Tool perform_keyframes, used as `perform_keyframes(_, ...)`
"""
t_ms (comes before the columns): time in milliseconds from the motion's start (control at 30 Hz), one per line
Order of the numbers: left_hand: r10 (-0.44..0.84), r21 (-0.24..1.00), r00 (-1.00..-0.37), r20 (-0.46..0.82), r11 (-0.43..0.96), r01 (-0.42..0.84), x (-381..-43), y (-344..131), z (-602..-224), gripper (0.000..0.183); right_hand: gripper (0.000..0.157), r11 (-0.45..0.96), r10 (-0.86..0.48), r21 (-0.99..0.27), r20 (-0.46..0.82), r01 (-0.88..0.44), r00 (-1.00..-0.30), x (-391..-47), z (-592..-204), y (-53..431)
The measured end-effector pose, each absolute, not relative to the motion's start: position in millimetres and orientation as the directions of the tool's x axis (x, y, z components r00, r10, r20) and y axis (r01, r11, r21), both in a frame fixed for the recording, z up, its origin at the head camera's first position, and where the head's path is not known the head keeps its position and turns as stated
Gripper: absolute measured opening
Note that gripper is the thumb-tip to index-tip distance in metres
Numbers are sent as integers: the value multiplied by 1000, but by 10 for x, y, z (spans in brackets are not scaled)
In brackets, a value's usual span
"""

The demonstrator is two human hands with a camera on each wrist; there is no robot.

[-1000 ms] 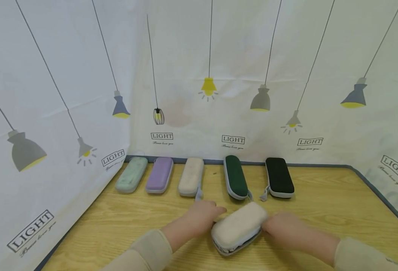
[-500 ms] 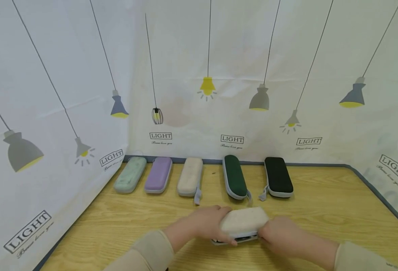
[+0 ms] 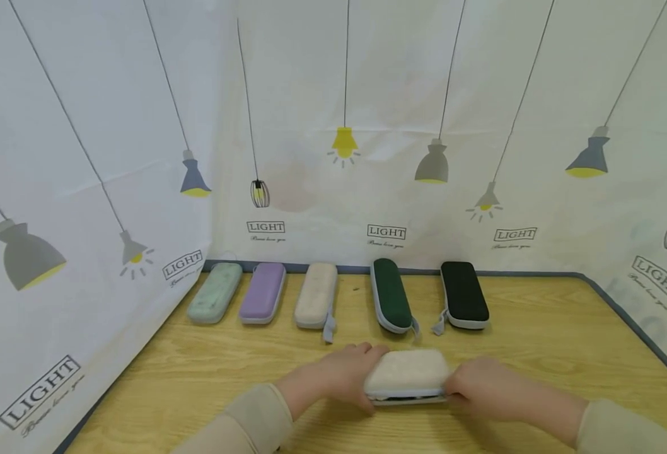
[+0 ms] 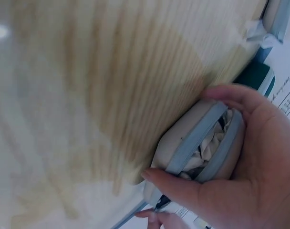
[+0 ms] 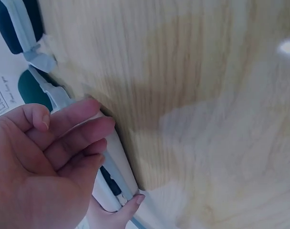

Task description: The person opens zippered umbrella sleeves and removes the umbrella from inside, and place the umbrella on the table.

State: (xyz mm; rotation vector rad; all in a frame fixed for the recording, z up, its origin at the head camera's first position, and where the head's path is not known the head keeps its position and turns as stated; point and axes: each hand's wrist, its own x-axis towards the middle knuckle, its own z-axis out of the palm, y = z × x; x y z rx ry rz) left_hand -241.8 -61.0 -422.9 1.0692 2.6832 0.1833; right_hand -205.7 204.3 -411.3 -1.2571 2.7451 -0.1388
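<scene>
A beige zippered hard case (image 3: 407, 372) lies crosswise near the front of the table. My left hand (image 3: 347, 378) grips its left end, thumb on the near side and fingers over the far side. In the left wrist view, the grey-blue zipper band (image 4: 197, 138) is parted, and crumpled pale and dark contents (image 4: 209, 143) show in the gap. At the case's right end, my right hand (image 3: 483, 388) has its fingers curled. Seen from the left wrist, its thumb and finger pinch at the zipper's end; the pull itself is mostly hidden.
Behind stand several similar cases in a row: mint (image 3: 215, 293), purple (image 3: 262, 293), beige (image 3: 316, 296), green (image 3: 391, 295) and black (image 3: 465, 295). A white lamp-print sheet (image 3: 311, 94) rises along the table's (image 3: 197, 391) back and sides.
The case has turned from slanted to crosswise. My left hand has wrapped around its left end. Over the last half second, my right hand has shifted slightly right.
</scene>
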Motion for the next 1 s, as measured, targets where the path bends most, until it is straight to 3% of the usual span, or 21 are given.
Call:
perform_keyframes(233, 749, 257, -629, -211, 663, 703, -2608, -676, -4231, 95, 20, 653, -757, -63, -57, -755, -651, -2085, -4092, 2170)
perform_keyframes(433, 782, 225, -576, -238, 621, 750, -2721, -646, -4218, 97, 17, 656, -755, -62, -51, -753, -654, -2144, -4111, 2182)
perform_keyframes(633, 796, 237, -547, -257, 601, 763, -2763, -612, -4176, 94, 19, 659, -752, -78, -60, -748, -657, -2179, -4118, 2173)
perform_keyframes(767, 809, 233, -529, -256, 583, 779, -2777, -631, -4164, 93, 24, 665, -747, -31, 0, -746, -665, -2227, -4164, 2214)
perform_keyframes(867, 848, 211, -469, -247, 520, 828, -2776, -618, -4162, 91, 25, 716, -697, 34, 85, -697, -712, -2311, -4193, 2284)
perform_keyframes(1000, 894, 215, -378, -241, 429, 878, -2746, -540, -4165, 91, 17, 799, -596, -17, 119, -601, -794, -2415, -4159, 2366)
